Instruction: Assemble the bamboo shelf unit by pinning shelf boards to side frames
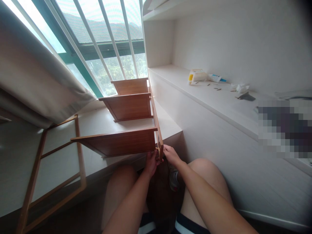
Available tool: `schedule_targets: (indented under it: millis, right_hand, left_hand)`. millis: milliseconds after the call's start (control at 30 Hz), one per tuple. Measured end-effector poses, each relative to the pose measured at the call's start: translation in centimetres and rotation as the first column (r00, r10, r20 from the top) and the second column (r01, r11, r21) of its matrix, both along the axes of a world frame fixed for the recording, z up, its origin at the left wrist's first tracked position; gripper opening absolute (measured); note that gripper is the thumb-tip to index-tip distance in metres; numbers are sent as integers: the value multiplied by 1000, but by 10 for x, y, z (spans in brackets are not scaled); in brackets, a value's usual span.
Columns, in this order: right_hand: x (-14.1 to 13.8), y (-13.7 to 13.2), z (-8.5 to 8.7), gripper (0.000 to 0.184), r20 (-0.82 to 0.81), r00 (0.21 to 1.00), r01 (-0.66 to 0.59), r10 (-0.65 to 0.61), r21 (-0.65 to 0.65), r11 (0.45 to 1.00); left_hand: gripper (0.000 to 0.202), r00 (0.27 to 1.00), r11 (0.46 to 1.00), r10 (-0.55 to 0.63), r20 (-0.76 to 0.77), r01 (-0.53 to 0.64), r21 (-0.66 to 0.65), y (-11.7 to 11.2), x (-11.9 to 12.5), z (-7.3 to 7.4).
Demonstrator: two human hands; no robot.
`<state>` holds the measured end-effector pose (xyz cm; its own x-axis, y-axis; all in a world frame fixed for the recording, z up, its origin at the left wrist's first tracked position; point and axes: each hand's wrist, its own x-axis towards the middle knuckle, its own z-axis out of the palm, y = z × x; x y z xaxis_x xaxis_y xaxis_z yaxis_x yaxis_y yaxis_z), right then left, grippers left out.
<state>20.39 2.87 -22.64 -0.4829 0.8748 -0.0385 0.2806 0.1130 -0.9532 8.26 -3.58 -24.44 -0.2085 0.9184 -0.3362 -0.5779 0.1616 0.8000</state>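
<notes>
A wooden shelf unit lies on its side across a white ledge, three brown boards joined to one upright side rail. My left hand is closed around the near end of that rail, just under the nearest board. My right hand pinches the same rail end from the right; what its fingers hold there is too small to make out. My bare knees are below the hands.
A loose wooden side frame leans against the ledge at left. A curtain hangs over the barred window. On the white desk lie a bag, a tube, small screws and scraps. A shoe is between my legs.
</notes>
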Motion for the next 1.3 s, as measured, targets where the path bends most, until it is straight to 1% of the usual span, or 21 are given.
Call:
schedule_targets:
  millis: [67, 200, 267, 333, 367, 500, 600, 667, 833, 900, 1067, 1200, 1300]
  right_hand:
    - [0, -1, 0, 33, -9, 1000, 16, -16, -10, 1000]
    - [-1, -2, 0, 28, -1, 1000, 3, -3, -36, 999]
    - [-1, -1, -1, 32, 43, 999, 22, -21, -17, 1000]
    - [0, 1, -2, 38, 87, 994, 61, -61, -3, 998]
    - [1, 2, -3, 38, 105, 991, 83, -82, -3, 997]
    - [3, 6, -7, 24, 192, 967, 175, -170, -9, 984]
    - [5, 5, -6, 14, 234, 954, 195, -187, -10, 981]
    - [6, 4, -3, 10, 231, 960, 162, -159, 8, 987]
    - [12, 4, 11, 16, 153, 988, 10, -27, 116, 993]
    - [15, 6, 13, 18, 128, 992, -26, 6, 152, 988]
    - [17, 11, 8, 21, 120, 993, -33, 7, 218, 975]
    - [16, 11, 5, 27, 166, 985, -91, 42, 303, 949]
    - [15, 11, 8, 27, 208, 977, -117, 48, 337, 934]
  left_hand:
    - [55, 1000, 1000, -2, 0, 2, 0, 0, 0, 0]
    - [56, 1000, 1000, -9, 1, 9, -4, -1, 0, 1]
    - [57, 1000, 1000, -6, -3, 6, -10, -1, 0, 1]
    - [58, 1000, 1000, -4, -7, 4, -18, -1, 0, 1]
    - [58, 1000, 1000, -4, -9, 4, -21, -1, 0, 1]
    - [57, 1000, 1000, -4, -11, 4, -26, 0, 0, 0]
    - [55, 1000, 1000, -3, -13, 2, -28, 0, -1, -1]
    - [55, 1000, 1000, -3, -15, 3, -30, 0, -1, -2]
    - [52, 1000, 1000, -17, -25, 16, -26, -1, -2, -3]
    - [51, 999, 999, -25, -31, 24, -22, -1, -2, -3]
    - [51, 998, 999, -45, -45, 44, -9, -1, -3, -2]
    - [49, 997, 999, -50, -52, 50, 7, -1, -4, -1]
    - [48, 997, 999, -48, -55, 48, 7, 0, -3, -1]
